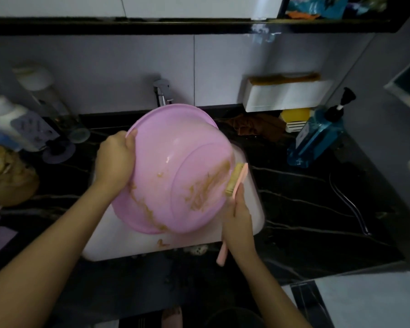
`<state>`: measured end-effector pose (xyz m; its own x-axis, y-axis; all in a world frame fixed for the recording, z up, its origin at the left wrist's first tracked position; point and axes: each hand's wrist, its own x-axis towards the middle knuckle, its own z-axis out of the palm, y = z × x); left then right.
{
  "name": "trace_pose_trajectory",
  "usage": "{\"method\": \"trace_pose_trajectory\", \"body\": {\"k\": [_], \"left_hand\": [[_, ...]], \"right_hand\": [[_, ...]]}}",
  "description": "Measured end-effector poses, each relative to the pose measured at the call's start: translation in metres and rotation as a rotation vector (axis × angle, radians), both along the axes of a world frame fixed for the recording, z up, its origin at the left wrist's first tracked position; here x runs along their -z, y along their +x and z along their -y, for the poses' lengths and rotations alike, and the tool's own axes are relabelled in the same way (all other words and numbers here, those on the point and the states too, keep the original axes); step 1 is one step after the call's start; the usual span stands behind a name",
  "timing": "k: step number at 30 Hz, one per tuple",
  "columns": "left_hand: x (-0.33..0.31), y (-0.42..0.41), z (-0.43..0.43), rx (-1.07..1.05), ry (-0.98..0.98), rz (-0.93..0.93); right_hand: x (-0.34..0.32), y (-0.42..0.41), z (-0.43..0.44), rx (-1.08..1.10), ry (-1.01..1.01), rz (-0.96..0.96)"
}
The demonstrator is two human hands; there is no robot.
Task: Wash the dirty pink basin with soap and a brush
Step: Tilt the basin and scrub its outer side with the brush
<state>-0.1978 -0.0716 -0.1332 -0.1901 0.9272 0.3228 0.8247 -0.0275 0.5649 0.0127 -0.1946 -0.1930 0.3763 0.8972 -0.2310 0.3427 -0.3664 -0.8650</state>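
Observation:
The pink basin is tilted on its side over the white sink, its underside turned toward me and smeared with brown dirt along the base and lower rim. My left hand grips the basin's left rim. My right hand holds a pink-handled brush, whose bristles press against the right edge of the basin's base. The brush handle's end pokes out below my wrist.
A faucet stands behind the basin. On the dark counter to the right are a blue pump bottle, a brown rag and a yellow sponge. Bottles and clutter crowd the left side. A white wall box hangs above.

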Motion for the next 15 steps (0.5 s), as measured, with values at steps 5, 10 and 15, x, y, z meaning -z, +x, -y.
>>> {"method": "trace_pose_trajectory", "body": {"k": [5, 10, 15], "left_hand": [[0.0, 0.0, 0.0, -0.026, -0.013, -0.003], [0.0, -0.003, -0.004, -0.028, -0.044, 0.007], [0.0, 0.001, 0.0, -0.032, -0.061, 0.05]], "right_hand": [[-0.006, -0.057, 0.024, -0.058, -0.125, -0.151], [-0.039, -0.073, 0.012, -0.163, 0.004, -0.108], [-0.023, -0.052, -0.013, -0.006, -0.259, 0.103]]}}
